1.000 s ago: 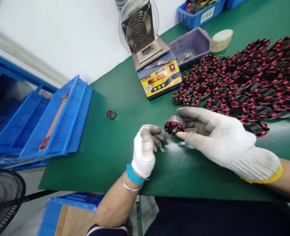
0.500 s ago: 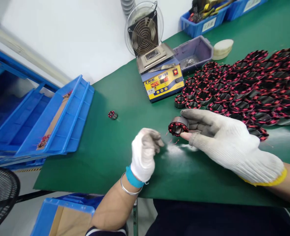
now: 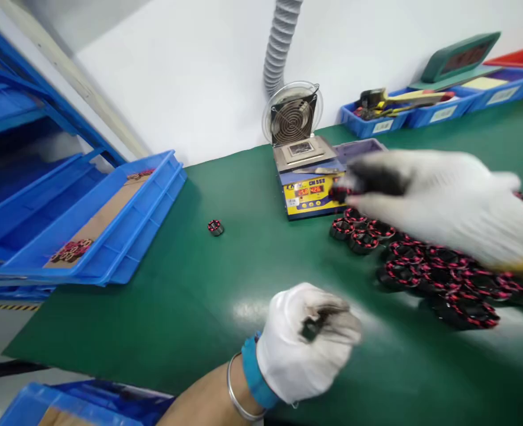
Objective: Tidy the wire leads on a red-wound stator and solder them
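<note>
A wound stator (image 3: 342, 193) — dark ring core with red copper coils — sits pinched at the fingertips of the gloved right hand (image 3: 443, 201), lifted above the green bench, just in front of the yellow solder pot — blurred, its tilt unreadable.

surface (image 3: 190, 284): dark green
left hand (image 3: 301, 343): white knit glove, grey-soiled fingertips, blue cuff band
right hand (image 3: 443, 195): white knit glove, dark-stained fingers, yellow cuff edge
wound stators (image 3: 421, 266): black cores with red and pink windings
lone stator (image 3: 216, 227): grey with red winding
solder pot (image 3: 308, 192): yellow front, blue edges, red digits
trays (image 3: 123, 219): bright blue, brown cardboard liner
hose (image 3: 281, 35): grey, ribbed
wall (image 3: 190, 77): white
</note>
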Available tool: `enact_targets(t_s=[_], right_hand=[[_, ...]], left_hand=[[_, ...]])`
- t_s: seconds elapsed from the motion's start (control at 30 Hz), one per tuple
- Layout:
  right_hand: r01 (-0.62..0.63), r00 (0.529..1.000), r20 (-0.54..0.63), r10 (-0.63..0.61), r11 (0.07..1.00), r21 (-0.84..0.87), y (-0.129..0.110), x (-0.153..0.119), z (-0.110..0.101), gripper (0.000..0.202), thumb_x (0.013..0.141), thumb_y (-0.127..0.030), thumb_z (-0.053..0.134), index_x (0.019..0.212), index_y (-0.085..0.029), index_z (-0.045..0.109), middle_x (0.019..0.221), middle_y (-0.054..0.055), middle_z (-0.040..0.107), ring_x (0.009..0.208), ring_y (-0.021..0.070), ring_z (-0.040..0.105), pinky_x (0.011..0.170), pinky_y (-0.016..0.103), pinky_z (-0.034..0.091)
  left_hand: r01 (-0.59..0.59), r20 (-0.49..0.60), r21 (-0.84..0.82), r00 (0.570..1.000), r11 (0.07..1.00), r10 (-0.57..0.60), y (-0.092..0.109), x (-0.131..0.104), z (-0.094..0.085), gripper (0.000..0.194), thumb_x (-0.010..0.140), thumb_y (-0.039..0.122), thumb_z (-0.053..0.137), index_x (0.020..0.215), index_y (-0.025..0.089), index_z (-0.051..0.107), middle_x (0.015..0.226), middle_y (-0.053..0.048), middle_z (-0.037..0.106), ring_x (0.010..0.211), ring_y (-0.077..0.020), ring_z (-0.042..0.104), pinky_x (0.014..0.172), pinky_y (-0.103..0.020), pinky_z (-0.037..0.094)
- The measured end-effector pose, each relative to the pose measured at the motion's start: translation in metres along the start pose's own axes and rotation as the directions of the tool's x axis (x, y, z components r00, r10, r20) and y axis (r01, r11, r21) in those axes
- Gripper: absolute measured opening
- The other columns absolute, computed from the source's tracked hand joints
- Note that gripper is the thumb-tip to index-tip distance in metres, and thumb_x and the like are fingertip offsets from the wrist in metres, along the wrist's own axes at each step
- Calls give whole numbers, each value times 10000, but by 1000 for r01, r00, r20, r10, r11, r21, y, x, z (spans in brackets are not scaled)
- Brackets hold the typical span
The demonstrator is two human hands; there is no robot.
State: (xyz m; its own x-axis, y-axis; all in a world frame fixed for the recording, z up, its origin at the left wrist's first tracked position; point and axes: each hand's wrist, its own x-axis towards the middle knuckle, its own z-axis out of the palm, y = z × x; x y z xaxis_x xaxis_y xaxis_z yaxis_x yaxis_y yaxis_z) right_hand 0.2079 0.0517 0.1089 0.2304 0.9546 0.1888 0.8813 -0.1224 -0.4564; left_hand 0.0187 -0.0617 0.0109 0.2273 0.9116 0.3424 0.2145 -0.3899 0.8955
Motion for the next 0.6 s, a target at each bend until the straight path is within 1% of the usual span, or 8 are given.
enact_targets(t_s=[0.03, 0.07, 0.1, 0.17, 0.23, 0.37, 0.47, 0.6], right_hand=[[93, 995, -19, -94, 995, -47, -9, 28, -3, 598, 740, -607, 673, 1227, -263, 720, 1170, 62, 704, 1143, 324, 636, 1026, 560, 394], [148, 986, -62, -155, 984, -99, -17, 55, -4, 715, 742, -684, 598, 1232, -173, 704, 1234, 97, 672, 1222, 289, 590, 1023, 463, 399], [194, 977, -56, -205, 969, -154, -24, 81, -3, 810, 747, -723, 505, 1213, -86, 686, 1264, 126, 645, 1274, 258, 549, 1007, 380, 400], [251, 963, -51, -266, 946, -206, -37, 123, 2, 844, 760, -713, 439, 1169, -11, 669, 1275, 165, 621, 1285, 246, 530, 970, 326, 411], [302, 947, -40, -318, 927, -221, -48, 146, 8, 809, 790, -651, 432, 1182, 18, 658, 1288, 199, 601, 1292, 251, 523, 978, 308, 417], [353, 930, -23, -366, 909, -221, -66, 158, 20, 722, 822, -530, 446, 1178, 60, 663, 1276, 231, 597, 1310, 291, 493, 1001, 316, 414], [361, 930, 4, -368, 909, -209, -73, 163, 29, 659, 818, -485, 453, 1115, 53, 691, 1264, 211, 609, 1314, 283, 478, 995, 286, 409], [371, 928, 40, -371, 908, -195, -74, 175, 41, 622, 821, -447, 460, 1098, 67, 676, 1317, 229, 555, 1343, 289, 426, 994, 275, 404]], left_hand=[[-57, 47, 14, 997, 998, 56, -2, 1, 2, 226, 905, 428, 590, 862, 216, 655, 730, -54, 688, 612, -183, 650, 540, -304, 519], [-130, 93, 40, 988, 991, 126, -3, 3, 3, 222, 870, 433, 628, 869, 213, 660, 730, -50, 692, 612, -186, 655, 550, -306, 516], [-204, 136, 90, 972, 975, 191, -4, 4, 4, 238, 851, 446, 641, 872, 209, 659, 716, -44, 689, 594, -183, 650, 539, -303, 499], [-321, 227, 249, 936, 914, 268, -6, 8, 4, 280, 866, 477, 609, 860, 200, 647, 661, -29, 665, 539, -176, 624, 483, -299, 433], [-381, 303, 411, 914, 828, 270, -6, 11, 2, 305, 903, 487, 546, 852, 198, 631, 634, -21, 643, 516, -176, 608, 448, -304, 373], [-396, 361, 533, 906, 748, 223, -1, 17, -3, 308, 906, 480, 527, 765, 210, 578, 604, -6, 602, 504, -169, 587, 418, -318, 277], [-430, 432, 550, 880, 716, 197, 2, 18, -4, 307, 885, 473, 552, 722, 214, 526, 590, 6, 571, 500, -156, 572, 408, -330, 229], [-442, 475, 549, 863, 709, 170, 0, 18, -1, 377, 849, 553, 590, 717, 213, 494, 599, 9, 559, 496, -148, 574, 397, -323, 207]])
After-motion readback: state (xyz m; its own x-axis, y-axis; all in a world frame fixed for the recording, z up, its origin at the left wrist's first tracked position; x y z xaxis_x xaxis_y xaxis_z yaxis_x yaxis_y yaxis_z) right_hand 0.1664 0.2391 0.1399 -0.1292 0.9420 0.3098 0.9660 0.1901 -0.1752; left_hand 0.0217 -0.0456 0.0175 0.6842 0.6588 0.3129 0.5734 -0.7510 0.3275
